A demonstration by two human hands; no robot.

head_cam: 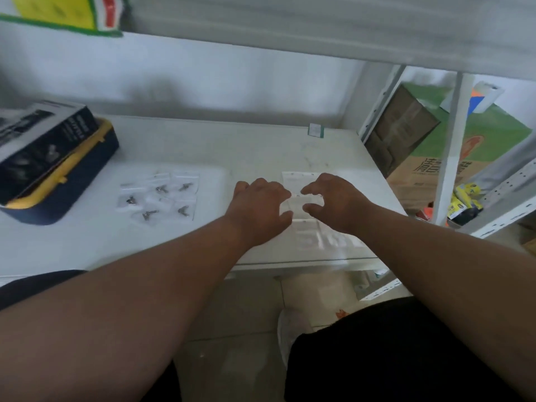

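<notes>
A pile of small clear zip bags [301,227] lies on the white table [255,152], near its right front corner. My left hand [258,207] and my right hand [336,203] meet over the pile, fingers curved. Between them they hold one clear bag [298,203], the left hand at its left edge, and the right hand's forefinger and thumb around its right part. The picture is blurred, so the exact grip is unclear. To the left lie several small clear bags, each with a metal wing nut [159,198] inside.
A blue and yellow tool case [72,195] with a black box [43,140] on top stands at the table's left. A shelf runs overhead. Right of the table a white metal rack [452,146] holds cartons. A small green-edged label [315,130] lies at the table's back.
</notes>
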